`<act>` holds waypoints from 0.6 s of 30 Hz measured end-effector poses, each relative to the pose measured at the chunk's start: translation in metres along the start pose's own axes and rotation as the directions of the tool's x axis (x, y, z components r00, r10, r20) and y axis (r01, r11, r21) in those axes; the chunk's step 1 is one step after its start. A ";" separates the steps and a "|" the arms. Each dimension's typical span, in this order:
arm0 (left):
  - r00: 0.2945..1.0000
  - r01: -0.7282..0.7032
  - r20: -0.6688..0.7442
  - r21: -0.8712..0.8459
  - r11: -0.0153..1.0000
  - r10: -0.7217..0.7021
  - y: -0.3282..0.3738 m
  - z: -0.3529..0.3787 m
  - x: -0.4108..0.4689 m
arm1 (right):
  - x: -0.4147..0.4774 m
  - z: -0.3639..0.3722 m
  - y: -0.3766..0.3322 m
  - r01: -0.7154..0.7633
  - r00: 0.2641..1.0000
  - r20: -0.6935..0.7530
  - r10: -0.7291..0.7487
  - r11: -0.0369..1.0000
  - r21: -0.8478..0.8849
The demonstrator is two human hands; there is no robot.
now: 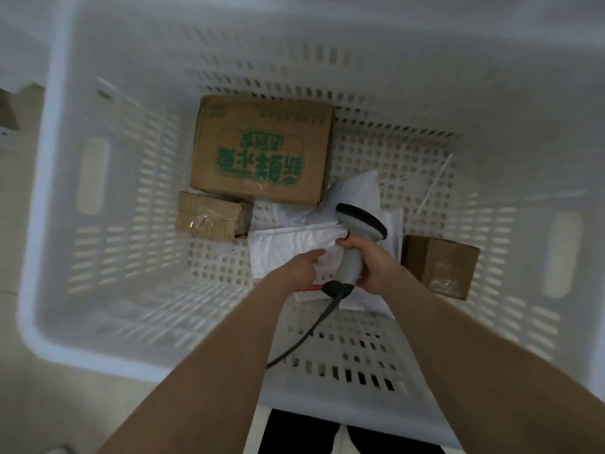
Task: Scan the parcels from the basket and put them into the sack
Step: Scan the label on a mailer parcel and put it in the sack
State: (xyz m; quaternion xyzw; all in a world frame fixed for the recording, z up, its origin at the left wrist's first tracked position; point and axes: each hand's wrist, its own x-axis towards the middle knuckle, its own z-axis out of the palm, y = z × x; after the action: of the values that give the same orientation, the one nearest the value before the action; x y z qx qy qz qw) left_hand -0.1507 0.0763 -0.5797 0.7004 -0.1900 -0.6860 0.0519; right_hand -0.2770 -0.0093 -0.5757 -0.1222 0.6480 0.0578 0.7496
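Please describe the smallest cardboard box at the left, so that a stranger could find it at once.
Look into the white perforated basket. Its biggest parcel is the box with green print; the small taped box lies just below that box's left corner. It is plain brown, wrapped in shiny clear tape, without print.

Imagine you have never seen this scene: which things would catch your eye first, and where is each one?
First, the two bare arms reaching down into the white slotted basket, the right hand gripping a grey barcode scanner over a white mailer bag that the left hand touches. Next, the big cardboard box with green print at the far middle. Smaller brown boxes lie at left and right.
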 end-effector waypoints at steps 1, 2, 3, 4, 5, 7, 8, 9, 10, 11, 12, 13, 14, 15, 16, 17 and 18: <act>1.000 -0.007 -0.003 -0.018 1.000 0.007 0.000 0.000 -0.008 | -0.007 -0.001 0.000 -0.010 1.000 0.012 0.009 0.999 0.036; 0.999 -0.024 -0.024 -0.017 1.000 0.023 0.001 -0.001 -0.017 | -0.016 -0.001 0.001 -0.018 0.999 0.030 0.015 0.996 0.085; 0.998 -0.036 -0.057 0.046 0.998 0.039 0.001 -0.002 -0.026 | -0.027 -0.002 0.003 -0.026 0.999 0.049 0.020 0.990 0.140; 0.995 -0.039 -0.088 0.184 0.982 0.056 0.002 -0.006 -0.036 | -0.040 -0.003 0.005 -0.033 0.998 0.056 0.022 0.980 0.198; 0.991 -0.031 -0.109 0.341 0.940 0.072 0.003 -0.009 -0.047 | -0.052 -0.003 0.007 -0.038 0.998 0.053 0.025 0.966 0.257; 0.990 0.035 -0.136 0.523 0.852 0.043 0.007 -0.017 -0.074 | -0.079 0.000 0.009 -0.054 0.997 0.063 0.034 0.934 0.353; 0.988 0.049 -0.152 0.552 0.832 0.042 0.011 -0.019 -0.089 | -0.094 0.002 0.009 -0.071 0.996 0.081 0.042 0.918 0.389; 0.980 0.045 -0.184 0.559 0.828 0.070 0.016 -0.021 -0.103 | -0.110 0.006 0.008 -0.085 0.993 0.105 0.045 0.907 0.412; 0.962 0.032 -0.244 0.545 0.838 0.121 0.022 -0.024 -0.119 | -0.128 0.012 0.006 -0.090 0.991 0.128 0.039 0.902 0.422; 0.929 0.023 -0.333 0.493 0.869 0.164 0.029 -0.027 -0.137 | -0.148 0.018 0.002 -0.087 0.988 0.153 0.023 0.899 0.429; 0.881 0.026 -0.442 0.398 0.917 0.167 0.039 -0.032 -0.155 | -0.167 0.025 -0.003 -0.072 0.986 0.166 -0.002 0.896 0.439; 0.831 0.020 -0.539 0.273 0.962 0.136 0.050 -0.039 -0.175 | -0.188 0.032 -0.008 -0.048 0.986 0.167 -0.031 0.892 0.449; 0.794 0.002 -0.602 0.143 0.990 0.085 0.061 -0.048 -0.194 | -0.208 0.038 -0.013 -0.016 0.985 0.158 -0.063 0.889 0.458; 0.770 -0.030 -0.637 0.023 0.999 0.038 0.073 -0.059 -0.214 | -0.228 0.045 -0.019 0.020 0.986 0.139 -0.096 0.883 0.469; 0.760 -0.074 -0.649 -0.080 0.994 0.005 0.084 -0.070 -0.236 | -0.248 0.050 -0.024 0.054 0.985 0.119 -0.127 0.873 0.484; 0.758 -0.128 -0.652 -0.162 0.979 -0.009 0.095 -0.081 -0.257 | -0.269 0.055 -0.030 0.084 0.982 0.105 -0.156 0.863 0.499; 0.759 -0.180 -0.652 -0.222 0.958 -0.009 0.105 -0.091 -0.279 | -0.289 0.060 -0.035 0.106 0.979 0.098 -0.180 0.854 0.509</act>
State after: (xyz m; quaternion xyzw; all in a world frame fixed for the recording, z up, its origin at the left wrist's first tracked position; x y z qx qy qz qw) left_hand -0.0783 0.0567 -0.2772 0.8702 -0.0968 -0.4187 0.2410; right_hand -0.2551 -0.0067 -0.2792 0.0329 0.5749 -0.1598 0.8018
